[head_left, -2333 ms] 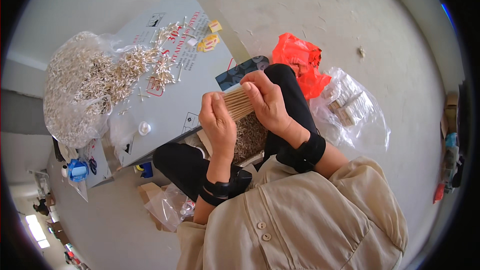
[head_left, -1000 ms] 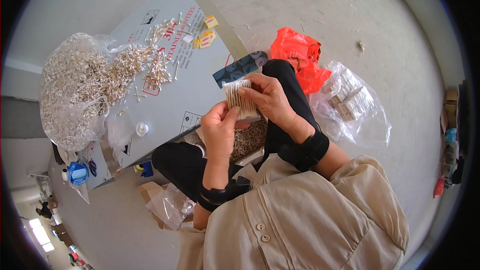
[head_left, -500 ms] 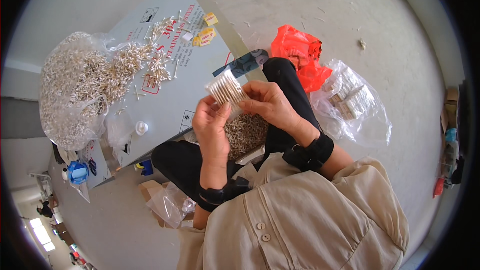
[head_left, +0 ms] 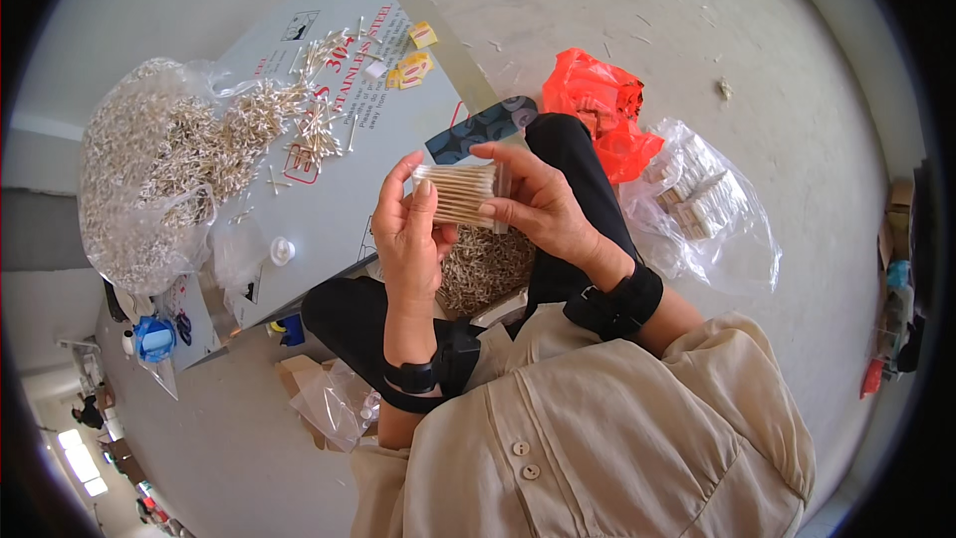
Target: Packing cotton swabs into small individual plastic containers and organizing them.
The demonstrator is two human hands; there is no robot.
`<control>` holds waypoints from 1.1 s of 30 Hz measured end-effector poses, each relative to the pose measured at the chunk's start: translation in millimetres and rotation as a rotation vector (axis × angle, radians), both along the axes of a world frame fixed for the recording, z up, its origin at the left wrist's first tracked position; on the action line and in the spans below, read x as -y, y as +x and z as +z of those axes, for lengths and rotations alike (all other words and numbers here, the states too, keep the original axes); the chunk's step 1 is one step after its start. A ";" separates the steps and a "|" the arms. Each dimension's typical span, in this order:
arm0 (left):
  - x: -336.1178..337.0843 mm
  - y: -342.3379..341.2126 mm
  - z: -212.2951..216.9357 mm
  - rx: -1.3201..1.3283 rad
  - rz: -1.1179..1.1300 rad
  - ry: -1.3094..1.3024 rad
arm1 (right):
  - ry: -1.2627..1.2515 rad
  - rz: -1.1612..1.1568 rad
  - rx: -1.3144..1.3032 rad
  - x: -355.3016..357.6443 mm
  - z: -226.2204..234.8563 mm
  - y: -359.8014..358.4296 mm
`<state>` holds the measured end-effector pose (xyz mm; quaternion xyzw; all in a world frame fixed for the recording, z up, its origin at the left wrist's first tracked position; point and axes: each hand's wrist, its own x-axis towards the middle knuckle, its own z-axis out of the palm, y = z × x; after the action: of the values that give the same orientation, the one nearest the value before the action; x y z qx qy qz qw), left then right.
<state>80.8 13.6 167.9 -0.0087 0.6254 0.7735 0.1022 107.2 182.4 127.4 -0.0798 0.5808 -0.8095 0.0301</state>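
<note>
Between both hands I hold a small clear bag of cotton swabs [head_left: 460, 196], its sticks lying side by side and roughly level. My left hand [head_left: 406, 229] grips its left end, thumb on the front. At the right end, my right hand [head_left: 543, 209] pinches the bag between thumb and fingers. Beneath it, between my knees, is a mass of loose cotton swabs [head_left: 483, 269]; what contains them is mostly hidden. A large clear bag of loose cotton swabs [head_left: 149, 174] lies on the table [head_left: 299, 229] to the left, spilling swabs across its top.
Small yellow packets [head_left: 409, 70] lie on the table's far side. On the floor to my right are a red plastic bag [head_left: 597, 110] and a clear bag of packed white bundles [head_left: 697, 194]. An opened cardboard box [head_left: 317, 403] with clear plastic sits at lower left.
The bag of cotton swabs has turned from a tilted position to nearly level, its front facing me. My right fingers have shifted to its right end.
</note>
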 end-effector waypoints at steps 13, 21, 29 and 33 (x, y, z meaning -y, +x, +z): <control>-3.3 -1.7 7.6 0.132 0.066 0.063 | 0.110 0.072 -0.079 -4.2 10.8 1.1; -5.2 1.8 0.5 0.088 0.074 0.063 | -0.038 0.107 -0.013 -4.1 11.8 3.4; -11.7 15.1 -7.7 -0.073 0.120 -0.071 | -0.077 0.031 -0.079 -0.2 0.9 3.3; -17.6 23.1 -9.8 -0.257 0.196 -0.232 | -0.100 -0.025 -0.051 3.4 6.8 4.3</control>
<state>103.9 31.2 158.1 0.0175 0.7142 0.6974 -0.0562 111.4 178.9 134.2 -0.0946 0.5412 -0.8355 0.0012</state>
